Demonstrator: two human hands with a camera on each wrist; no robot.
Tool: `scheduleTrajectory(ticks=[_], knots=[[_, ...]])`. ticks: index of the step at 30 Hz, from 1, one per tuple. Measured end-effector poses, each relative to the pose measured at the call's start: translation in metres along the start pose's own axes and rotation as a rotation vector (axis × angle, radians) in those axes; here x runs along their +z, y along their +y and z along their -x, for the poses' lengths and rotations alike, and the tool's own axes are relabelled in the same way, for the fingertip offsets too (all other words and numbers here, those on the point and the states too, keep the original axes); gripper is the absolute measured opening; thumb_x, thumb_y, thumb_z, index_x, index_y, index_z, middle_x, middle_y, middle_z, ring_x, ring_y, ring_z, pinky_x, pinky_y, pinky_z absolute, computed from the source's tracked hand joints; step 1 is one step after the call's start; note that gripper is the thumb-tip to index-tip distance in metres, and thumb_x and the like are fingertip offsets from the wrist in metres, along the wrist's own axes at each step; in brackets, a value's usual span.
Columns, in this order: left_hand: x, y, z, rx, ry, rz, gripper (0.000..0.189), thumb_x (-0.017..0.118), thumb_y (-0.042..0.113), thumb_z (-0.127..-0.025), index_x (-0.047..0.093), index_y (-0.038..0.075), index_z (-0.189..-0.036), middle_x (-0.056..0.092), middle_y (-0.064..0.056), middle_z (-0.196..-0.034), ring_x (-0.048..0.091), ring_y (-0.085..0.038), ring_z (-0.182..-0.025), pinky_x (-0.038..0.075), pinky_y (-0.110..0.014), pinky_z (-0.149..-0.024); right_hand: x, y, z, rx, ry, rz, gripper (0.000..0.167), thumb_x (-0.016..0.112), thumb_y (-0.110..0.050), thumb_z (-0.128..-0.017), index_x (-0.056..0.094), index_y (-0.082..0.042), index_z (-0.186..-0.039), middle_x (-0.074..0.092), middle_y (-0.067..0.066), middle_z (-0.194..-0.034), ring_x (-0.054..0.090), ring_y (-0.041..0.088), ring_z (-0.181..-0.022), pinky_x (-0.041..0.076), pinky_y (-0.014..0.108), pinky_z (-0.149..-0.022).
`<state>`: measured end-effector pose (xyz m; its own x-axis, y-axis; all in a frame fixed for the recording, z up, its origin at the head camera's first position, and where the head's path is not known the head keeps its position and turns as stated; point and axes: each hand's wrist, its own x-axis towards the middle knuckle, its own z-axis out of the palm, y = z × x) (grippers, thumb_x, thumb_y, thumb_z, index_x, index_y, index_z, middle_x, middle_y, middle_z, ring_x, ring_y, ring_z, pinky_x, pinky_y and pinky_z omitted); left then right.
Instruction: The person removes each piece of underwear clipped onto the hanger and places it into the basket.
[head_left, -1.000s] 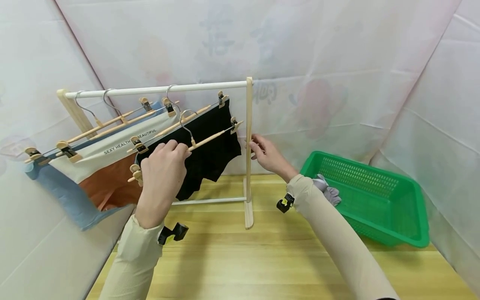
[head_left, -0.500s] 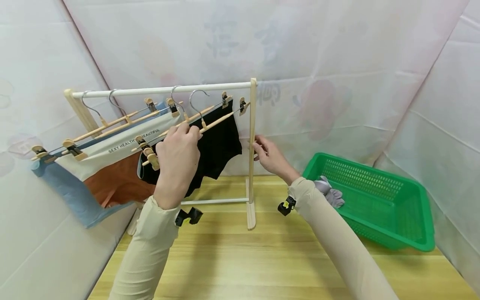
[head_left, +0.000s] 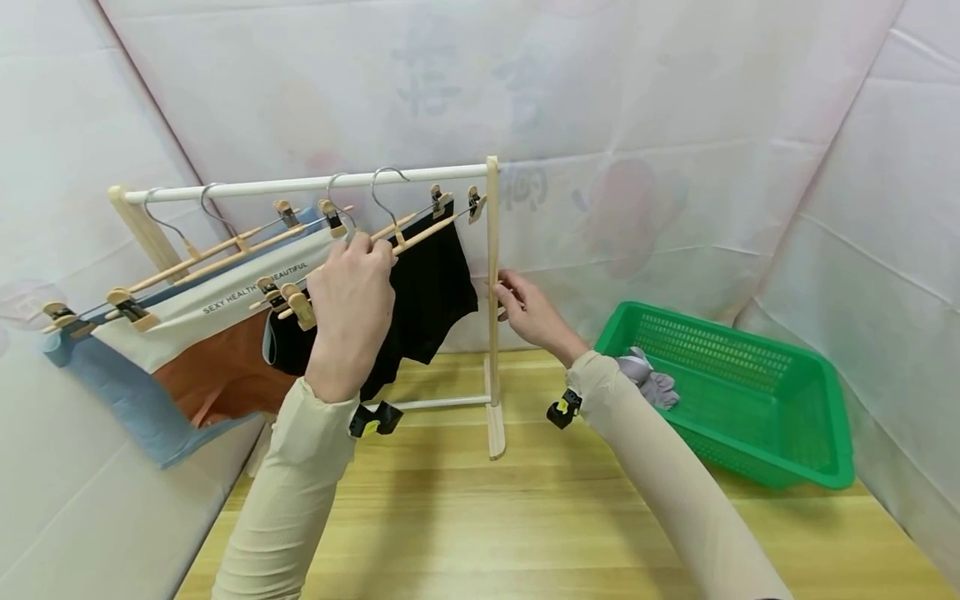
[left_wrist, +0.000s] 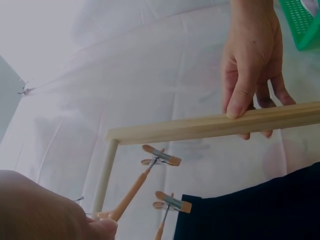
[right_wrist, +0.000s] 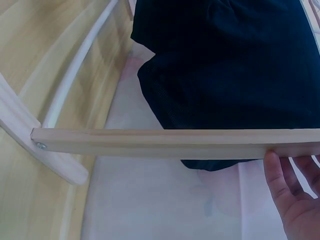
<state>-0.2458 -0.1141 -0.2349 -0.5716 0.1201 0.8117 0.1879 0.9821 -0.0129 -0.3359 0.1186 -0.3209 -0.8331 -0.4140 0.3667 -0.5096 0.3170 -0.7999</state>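
On the tabletop (head_left: 465, 517) stands a rack (head_left: 442, 402), black shorts (head_left: 438, 300) hanging from its rail (head_left: 262, 187). Before them is a clip hanger (head_left: 427, 233) gripped by the left hand (head_left: 352, 308); the right hand (head_left: 528, 312) pinches the rack's post (head_left: 492, 242). The hanger's hook (head_left: 373, 188) is at the rail.

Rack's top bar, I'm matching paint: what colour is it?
The top bar is white, clearest in the head view.

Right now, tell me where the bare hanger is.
In the head view, the bare hanger is left of centre, held by the left hand, in front of the black shorts and left of the rack's right post.
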Motion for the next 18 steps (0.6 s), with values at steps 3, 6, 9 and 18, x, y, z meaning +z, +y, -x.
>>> scheduleTrajectory(ticks=[3,6,9,18], knots=[[0.002,0.003,-0.003,0.001,-0.021,-0.013,0.021,0.061,0.015,-0.101,0.073,0.000,-0.091,0.070,-0.017,-0.088,0.052,-0.031,-0.060,0.030,-0.035,-0.042,-0.001,-0.005,0.002,-0.012,0.003,-0.009,0.036,0.037,-0.013,-0.110,0.049,0.005,-0.139,0.056,0.030,-0.122,0.061,0.044,-0.112,0.056,0.057,-0.093],[0.005,0.005,-0.004,-0.013,-0.060,-0.023,0.019,0.060,0.013,-0.102,0.074,0.001,-0.096,0.071,-0.018,-0.094,0.057,-0.033,-0.066,0.036,-0.040,-0.042,0.002,0.006,-0.002,-0.024,0.004,-0.002,0.037,0.037,-0.017,-0.111,0.049,0.003,-0.140,0.056,0.027,-0.122,0.062,0.041,-0.111,0.058,0.052,-0.091],[0.009,0.007,-0.006,-0.028,-0.108,-0.020,0.018,0.059,0.012,-0.102,0.074,0.002,-0.101,0.071,-0.018,-0.099,0.063,-0.036,-0.076,0.047,-0.049,-0.047,0.003,0.021,-0.008,-0.023,0.015,0.005,0.037,0.038,-0.023,-0.111,0.050,-0.002,-0.139,0.057,0.021,-0.120,0.064,0.037,-0.110,0.060,0.046,-0.089],[0.013,0.014,-0.005,-0.020,-0.122,-0.031,0.018,0.056,0.006,-0.102,0.073,0.001,-0.108,0.070,-0.019,-0.104,0.066,-0.038,-0.088,0.050,-0.050,-0.049,0.002,0.033,-0.012,-0.023,0.013,-0.003,0.038,0.038,-0.027,-0.111,0.050,-0.006,-0.140,0.057,0.020,-0.122,0.063,0.034,-0.113,0.059,0.045,-0.090]])
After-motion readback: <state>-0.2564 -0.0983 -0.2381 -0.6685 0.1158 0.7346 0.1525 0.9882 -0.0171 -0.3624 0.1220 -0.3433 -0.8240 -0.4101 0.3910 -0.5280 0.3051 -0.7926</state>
